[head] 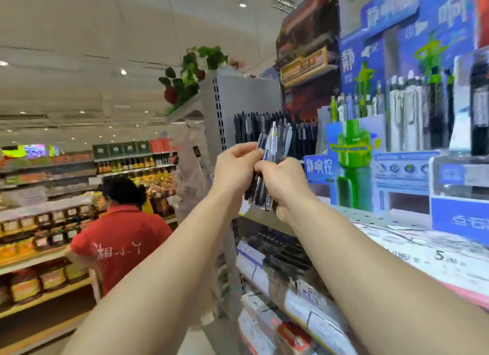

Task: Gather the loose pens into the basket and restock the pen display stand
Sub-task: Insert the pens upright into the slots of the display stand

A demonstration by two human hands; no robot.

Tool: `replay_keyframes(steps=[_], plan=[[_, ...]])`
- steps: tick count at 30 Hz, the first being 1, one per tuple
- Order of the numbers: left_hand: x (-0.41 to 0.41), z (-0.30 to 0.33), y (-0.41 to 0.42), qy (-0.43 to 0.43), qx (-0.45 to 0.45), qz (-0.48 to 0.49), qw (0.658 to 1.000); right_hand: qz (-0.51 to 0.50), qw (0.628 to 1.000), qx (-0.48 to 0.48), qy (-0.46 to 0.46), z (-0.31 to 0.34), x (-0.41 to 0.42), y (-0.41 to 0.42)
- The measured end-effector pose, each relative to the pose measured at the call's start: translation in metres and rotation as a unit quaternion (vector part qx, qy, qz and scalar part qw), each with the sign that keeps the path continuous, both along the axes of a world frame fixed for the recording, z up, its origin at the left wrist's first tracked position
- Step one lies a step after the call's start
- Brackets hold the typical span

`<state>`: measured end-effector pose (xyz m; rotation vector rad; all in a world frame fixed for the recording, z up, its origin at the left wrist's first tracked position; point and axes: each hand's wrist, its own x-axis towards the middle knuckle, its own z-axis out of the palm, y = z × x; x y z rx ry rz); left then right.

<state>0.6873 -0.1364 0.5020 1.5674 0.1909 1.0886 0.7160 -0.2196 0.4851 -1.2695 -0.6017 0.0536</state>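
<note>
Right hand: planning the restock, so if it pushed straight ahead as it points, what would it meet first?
Probably the row of dark pens on the stand, beyond the bundle that the right hand holds; depth unclear.

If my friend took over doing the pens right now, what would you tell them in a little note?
Left hand: fingers curled round the bundle of black and clear plastic pens, gripping its left side.
Right hand: also gripping the same bundle, lower on its right side.
The bundle is held upright in the air, in front of the row of dark pens standing in the display stand on the grey metal shelf.
No basket is in view.
Done: a handful of pens is gathered in the hands.
Left: probably slot these pens into the stand; whether more loose pens remain cannot be told.
</note>
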Motion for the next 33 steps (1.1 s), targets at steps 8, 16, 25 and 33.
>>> replay_keyframes(steps=[8, 16, 25, 33], plan=[[0.064, 0.043, 0.082, -0.051, 0.196, -0.013, 0.979, -0.179, 0.982, -0.038, -0.051, 0.034, 0.064, 0.051], [0.115, 0.064, 0.120, -0.124, 0.383, 0.005, 0.915, -0.232, 0.960, -0.079, -0.137, 0.061, 0.113, 0.065], [0.142, 0.054, 0.144, -0.182, 0.463, 0.004, 0.867, -0.236, 0.959, -0.026, -0.155, 0.042, 0.137, 0.070], [0.144, 0.039, 0.140, -0.218, 0.488, 0.062, 0.843, -0.249, 0.957, -0.020, -0.149, 0.036, 0.147, 0.064]])
